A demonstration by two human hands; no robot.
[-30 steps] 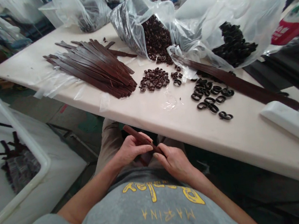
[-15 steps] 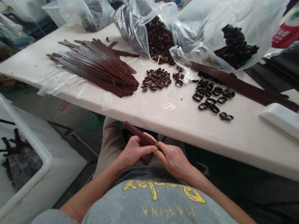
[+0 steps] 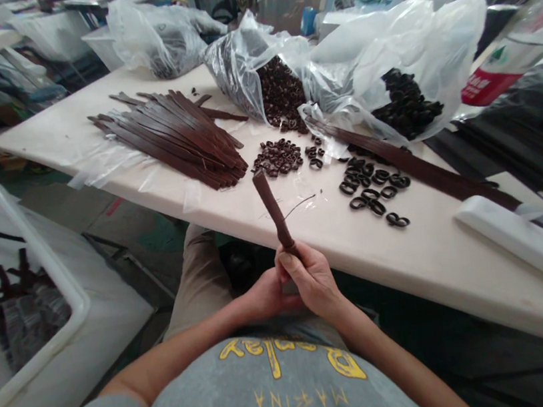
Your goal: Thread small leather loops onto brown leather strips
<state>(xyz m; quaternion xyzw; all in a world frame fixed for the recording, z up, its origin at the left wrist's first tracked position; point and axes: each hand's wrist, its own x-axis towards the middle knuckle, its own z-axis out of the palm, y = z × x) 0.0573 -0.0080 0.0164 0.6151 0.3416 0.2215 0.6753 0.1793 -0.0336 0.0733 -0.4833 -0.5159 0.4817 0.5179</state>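
Observation:
My right hand (image 3: 309,275) is closed round a folded dark brown leather-like strap (image 3: 272,207), thumb on top. Its upper part points up and away, over the table's front edge. A narrow band seems to wrap it just above my fist. A thin dark thread (image 3: 301,206) sticks out to the right. My left hand (image 3: 264,295) is curled close against the right one, low in front of my shirt; its fingertips and whatever they hold are hidden. Beyond the strap's tip lie a pile of small brown loops (image 3: 278,157) and a fan of flat brown straps (image 3: 176,136).
Larger black loops (image 3: 372,182) lie on the white table (image 3: 335,221). Behind stand plastic bags of brown loops (image 3: 280,88) and black loops (image 3: 404,104). A long brown strip (image 3: 422,162) and a white device (image 3: 515,233) are at right. A white bin (image 3: 83,304) with straps stands left.
The strap has swung up from slanting left to nearly upright. My right hand has moved up and taken a full grip on it; my left hand has dropped lower behind it.

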